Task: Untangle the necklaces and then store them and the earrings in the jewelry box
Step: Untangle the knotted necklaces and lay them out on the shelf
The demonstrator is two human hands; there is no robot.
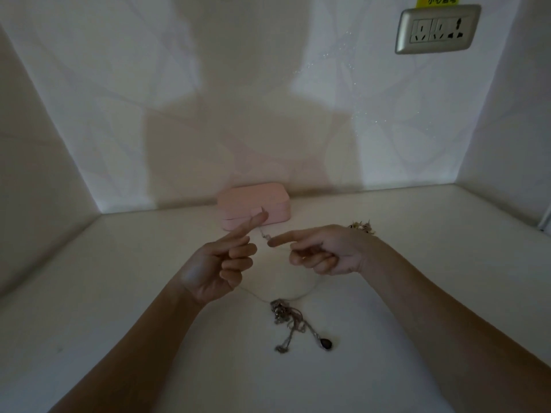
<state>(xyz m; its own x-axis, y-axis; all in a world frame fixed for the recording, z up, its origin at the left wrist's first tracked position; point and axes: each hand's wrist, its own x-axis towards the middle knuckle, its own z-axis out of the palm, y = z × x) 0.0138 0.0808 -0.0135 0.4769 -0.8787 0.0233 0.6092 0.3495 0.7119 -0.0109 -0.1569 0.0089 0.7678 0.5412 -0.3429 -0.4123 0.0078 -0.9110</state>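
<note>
As the left hand (217, 263) hangs above the desk (119, 293), its index finger points up and away while the other fingers (238, 251) curl in, seemingly round one end of a thin chain (301, 296), though the strand is too fine to be sure of the hold. Behind that fingertip, against the back wall, sits the pink jewelry box (253, 201), lid down. The thin chain sags from both hands in a loop to the desk and runs into the knot of necklaces (287, 315), which lies between the forearms with a dark pendant (325, 343) at its near right edge. The right hand (328, 253) mirrors the left: index finger pointing left, the rest curled, apparently on the chain's other end. Just beyond its wrist lie what look like the earrings (361, 226), gold and blurred. A wall socket (436, 29) is high on the right.

Untangling seems to be the step in hand, and it looks early, since the knot is intact. The next move likely calls for drawing this strand gently out of the knot, easing rather than tugging, because a hard pull would probably tighten it. The box must be opened before anything is stored.
</note>
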